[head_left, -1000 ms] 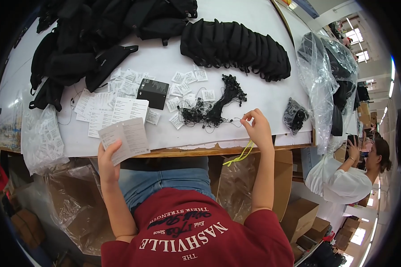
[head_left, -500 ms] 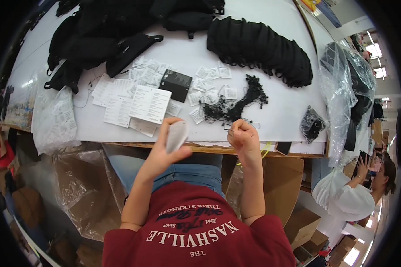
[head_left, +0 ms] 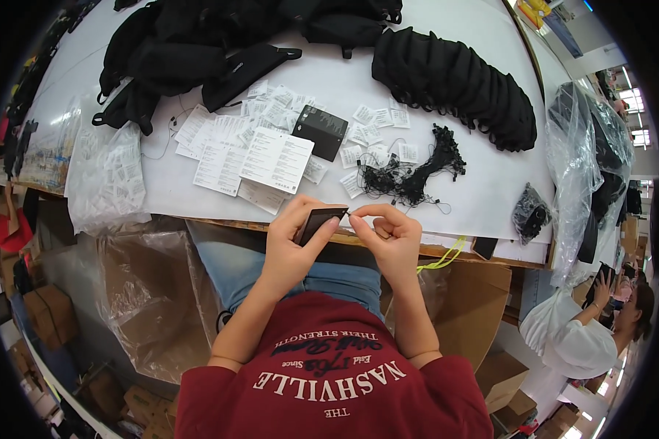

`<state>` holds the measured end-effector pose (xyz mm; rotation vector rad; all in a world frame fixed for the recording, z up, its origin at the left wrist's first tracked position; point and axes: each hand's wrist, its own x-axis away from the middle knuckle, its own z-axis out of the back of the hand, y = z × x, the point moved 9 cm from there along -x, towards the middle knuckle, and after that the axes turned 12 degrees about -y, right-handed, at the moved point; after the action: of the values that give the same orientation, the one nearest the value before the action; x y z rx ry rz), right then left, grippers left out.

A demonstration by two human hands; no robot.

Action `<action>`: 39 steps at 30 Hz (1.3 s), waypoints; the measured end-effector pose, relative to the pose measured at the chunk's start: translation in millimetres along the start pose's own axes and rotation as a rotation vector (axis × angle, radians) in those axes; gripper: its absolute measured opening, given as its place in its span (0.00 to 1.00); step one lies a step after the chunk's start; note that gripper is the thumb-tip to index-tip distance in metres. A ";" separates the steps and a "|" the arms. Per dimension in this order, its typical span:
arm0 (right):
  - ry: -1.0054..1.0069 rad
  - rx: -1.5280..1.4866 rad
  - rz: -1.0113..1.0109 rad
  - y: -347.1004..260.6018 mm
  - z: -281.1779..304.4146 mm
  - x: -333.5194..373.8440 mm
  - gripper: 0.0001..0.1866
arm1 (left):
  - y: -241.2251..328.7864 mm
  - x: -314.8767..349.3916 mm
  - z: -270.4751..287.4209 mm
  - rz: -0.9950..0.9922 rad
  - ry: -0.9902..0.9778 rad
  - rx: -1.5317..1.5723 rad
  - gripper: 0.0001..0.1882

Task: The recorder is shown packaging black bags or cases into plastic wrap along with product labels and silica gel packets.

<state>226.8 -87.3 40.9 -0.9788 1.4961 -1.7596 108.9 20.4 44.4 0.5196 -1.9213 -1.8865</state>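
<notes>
Over the table's near edge, my left hand (head_left: 287,245) is closed around a hang tag (head_left: 316,222), its black side showing. My right hand (head_left: 392,241) pinches a thin black string right at the tag's corner; most of the string is hidden by the fingers. Just beyond my hands lies a tangled bundle of black tag strings (head_left: 439,162). Stacks of white printed cards (head_left: 278,161) overlap to its left, with black tags (head_left: 320,132) lying face up beside them. Small white printed labels (head_left: 372,134) are scattered around these.
Black bags (head_left: 172,69) are heaped at the far left, and a row of black bags (head_left: 454,84) lies far right. A clear bag of labels (head_left: 110,179) sits at the left edge, a small bag of black parts (head_left: 531,214) at the right. Another person (head_left: 578,322) is at right.
My hands have come together. The tag in my left hand has turned from its white side to its black side, and my right hand has moved left to its corner. The view has shifted slightly.
</notes>
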 end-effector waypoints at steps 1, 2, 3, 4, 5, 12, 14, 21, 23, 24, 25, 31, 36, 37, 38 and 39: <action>0.009 0.073 0.029 -5.5 -0.4 0.8 0.03 | 1.5 0.5 -0.7 0.002 0.002 0.000 0.06; 0.009 0.073 0.028 -5.7 -1.3 0.8 0.03 | 7.8 0.9 -0.3 -0.032 0.021 -0.104 0.07; 0.024 0.092 0.033 -6.7 -1.2 0.8 0.03 | 13.4 1.3 0.2 -0.067 0.039 -0.209 0.08; 0.039 0.111 0.039 -8.0 -1.1 0.6 0.03 | 12.2 0.9 0.4 -0.067 0.038 -0.208 0.08; 0.038 0.112 0.039 -8.6 -1.9 0.3 0.03 | 16.5 1.8 1.6 -0.122 0.069 -0.276 0.09; 0.077 0.139 0.084 -22.7 -6.6 -2.2 0.05 | 38.8 7.5 5.9 -0.352 0.085 -0.502 0.08; 0.038 0.046 0.111 -25.2 -7.0 -1.2 0.05 | 31.3 11.0 4.4 -0.262 0.004 -0.304 0.07; -0.130 0.077 0.086 -15.1 -18.0 11.0 0.05 | -30.2 13.7 -12.9 0.082 -0.296 0.392 0.07; -0.205 0.051 0.094 -13.7 -30.1 6.3 0.05 | -31.9 17.4 -7.9 0.073 -0.327 0.354 0.05; -0.241 0.037 0.091 -13.6 -37.3 2.3 0.06 | -29.0 19.1 -2.2 0.060 -0.320 0.347 0.05; -0.247 0.043 0.102 -16.2 -41.8 -2.9 0.06 | -27.2 20.8 6.7 0.055 -0.288 0.330 0.05; -0.546 -0.276 -0.013 -7.7 -87.6 -20.6 0.07 | -6.1 19.5 46.4 -0.014 -0.123 0.317 0.03; -0.610 -0.231 -0.089 -12.3 -96.9 -31.1 0.06 | -2.0 -22.7 80.9 -0.091 -0.034 0.260 0.05; -0.591 -0.237 -0.084 -11.6 -93.1 -33.5 0.06 | -8.0 -41.9 84.6 -0.053 -0.108 0.208 0.06; -0.571 -0.243 -0.078 -10.5 -88.4 -35.1 0.06 | -16.2 -63.4 89.3 -0.017 -0.182 0.156 0.07; -0.551 -0.254 -0.086 -8.6 -83.4 -36.5 0.06 | -23.8 -88.3 102.5 -0.020 -0.147 0.031 0.08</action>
<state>175.6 -11.5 37.4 -1.5280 1.3401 -1.2215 130.2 153.3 17.4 0.4207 -2.0477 -1.9600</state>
